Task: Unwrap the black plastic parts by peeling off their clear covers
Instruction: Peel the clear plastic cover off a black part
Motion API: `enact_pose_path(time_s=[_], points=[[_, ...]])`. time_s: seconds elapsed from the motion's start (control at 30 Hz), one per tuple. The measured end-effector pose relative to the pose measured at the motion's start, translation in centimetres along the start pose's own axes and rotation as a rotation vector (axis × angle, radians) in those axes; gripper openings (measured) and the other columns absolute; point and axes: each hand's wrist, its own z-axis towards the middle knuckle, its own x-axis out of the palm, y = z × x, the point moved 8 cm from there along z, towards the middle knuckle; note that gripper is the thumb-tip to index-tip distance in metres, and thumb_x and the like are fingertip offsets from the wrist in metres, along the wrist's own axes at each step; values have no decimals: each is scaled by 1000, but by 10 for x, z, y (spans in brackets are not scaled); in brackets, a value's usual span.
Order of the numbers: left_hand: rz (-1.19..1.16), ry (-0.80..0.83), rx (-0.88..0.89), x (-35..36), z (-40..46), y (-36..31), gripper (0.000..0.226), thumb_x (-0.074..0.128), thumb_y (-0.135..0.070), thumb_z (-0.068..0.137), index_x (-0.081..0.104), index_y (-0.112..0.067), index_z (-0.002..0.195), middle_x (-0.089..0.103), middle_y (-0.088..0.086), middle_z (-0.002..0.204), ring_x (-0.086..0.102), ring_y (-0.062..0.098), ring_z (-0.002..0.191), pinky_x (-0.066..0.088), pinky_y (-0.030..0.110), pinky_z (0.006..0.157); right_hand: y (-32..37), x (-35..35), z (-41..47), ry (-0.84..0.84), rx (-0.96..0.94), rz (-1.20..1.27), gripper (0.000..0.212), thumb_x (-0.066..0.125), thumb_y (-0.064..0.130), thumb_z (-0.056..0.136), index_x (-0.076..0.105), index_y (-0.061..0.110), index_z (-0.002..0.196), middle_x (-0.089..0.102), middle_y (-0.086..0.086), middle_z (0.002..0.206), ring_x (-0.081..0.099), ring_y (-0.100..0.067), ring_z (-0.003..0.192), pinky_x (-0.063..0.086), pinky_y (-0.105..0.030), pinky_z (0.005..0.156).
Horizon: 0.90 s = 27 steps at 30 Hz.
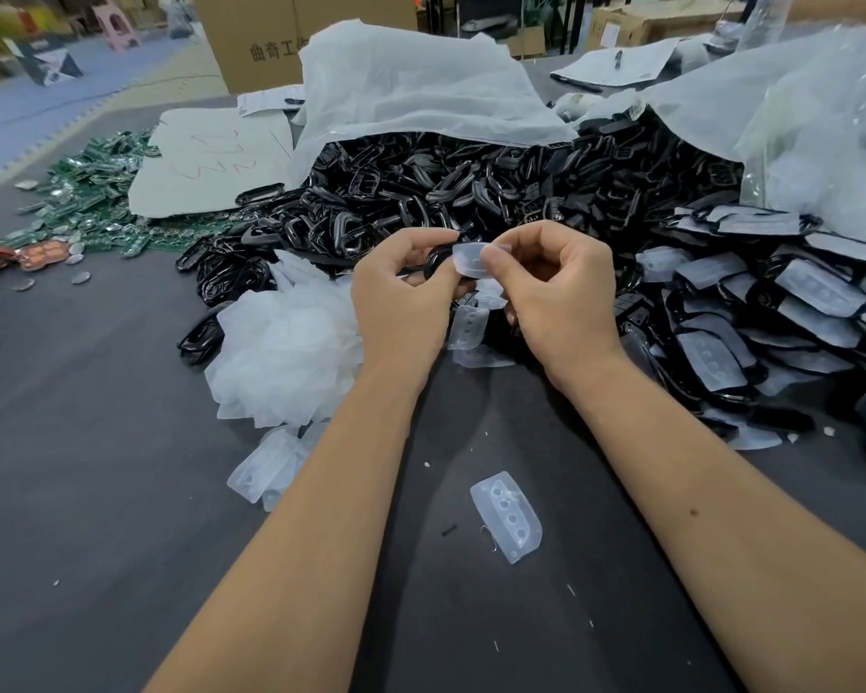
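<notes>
Keep your left hand (403,287) clamped firmly on the black part (435,260) while your right hand (553,287), pinching the clear cover (468,260) beside it, peels slowly away.

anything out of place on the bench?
One clear cover lies alone on the dark table, near the person, apart from the heap of peeled covers at left. Otherwise normal: left hand holds a black part, right hand pinches its cover.
</notes>
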Motion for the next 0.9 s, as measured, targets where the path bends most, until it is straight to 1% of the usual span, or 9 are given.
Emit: enact_pose_path(time_s=[0.13, 0.23, 0.3, 0.37, 0.43, 0.57, 0.67, 0.83, 0.9], points=[[4, 38, -36, 4, 0, 3, 18, 78, 3, 85, 80, -10, 98, 78, 4, 83, 75, 15, 69, 65, 39, 75, 1, -1, -1, -17, -8, -53, 7, 81, 22, 88, 76, 22, 82, 74, 5, 74, 68, -13, 65, 56, -33, 62], [21, 45, -38, 4, 1, 3, 30, 68, 10, 84, 81, -11, 100, 74, 0, 79, 70, 15, 68, 65, 43, 77, 2, -2, -1, -33, -18, -103, 7, 82, 21, 88, 77, 21, 82, 73, 6, 71, 64, -8, 59, 53, -29, 59], [16, 57, -49, 5, 1, 3, 37, 62, 13, 82, 81, -11, 101, 72, 0, 78, 69, 16, 70, 65, 44, 78, 3, -4, 0, -53, -25, -130, 6, 82, 19, 88, 78, 18, 83, 73, 7, 71, 65, -7, 60, 54, -28, 62], [-1, 70, -60, 6, 0, 2, 39, 58, 16, 82, 81, -9, 103, 72, -6, 75, 71, 13, 70, 63, 37, 75, 6, -5, 0, -71, -35, -153, 6, 83, 19, 87, 78, 17, 83, 73, 9, 71, 67, -6, 64, 57, -28, 67], [-9, 82, -64, 8, -1, 2, 40, 56, 18, 82, 80, -6, 104, 73, -11, 74, 73, 9, 71, 62, 31, 74, 8, -6, -2, -85, -46, -176, 7, 83, 20, 85, 78, 17, 82, 73, 9, 71, 68, -6, 65, 58, -27, 69], [-27, 103, -64, 11, -3, 0, 46, 50, 21, 80, 79, -2, 107, 74, -7, 79, 74, 9, 74, 64, 37, 79, 10, -8, -2, -116, -46, -200, 13, 85, 21, 83, 74, 17, 79, 71, 8, 69, 68, -9, 64, 58, -28, 67], [-29, 106, -52, 11, -4, -2, 47, 49, 22, 79, 79, -2, 107, 74, -4, 80, 74, 10, 74, 65, 37, 80, 10, -10, -2, -142, -38, -227, 18, 87, 24, 81, 70, 20, 77, 69, 9, 68, 67, -7, 62, 56, -25, 66], [-24, 107, -38, 11, -4, -3, 47, 48, 21, 78, 79, -2, 106, 76, 8, 89, 77, 21, 81, 64, 36, 78, 10, -14, -3, -185, -10, -250, 20, 87, 28, 81, 70, 19, 76, 70, 7, 66, 69, -9, 62, 58, -29, 66], [-28, 111, -32, 12, -4, -4, 47, 48, 22, 78, 79, -1, 105, 76, 11, 91, 78, 23, 82, 64, 34, 77, 11, -14, -3, -187, -4, -252, 20, 87, 28, 80, 70, 19, 75, 70, 7, 66, 69, -9, 62, 58, -29, 66]])
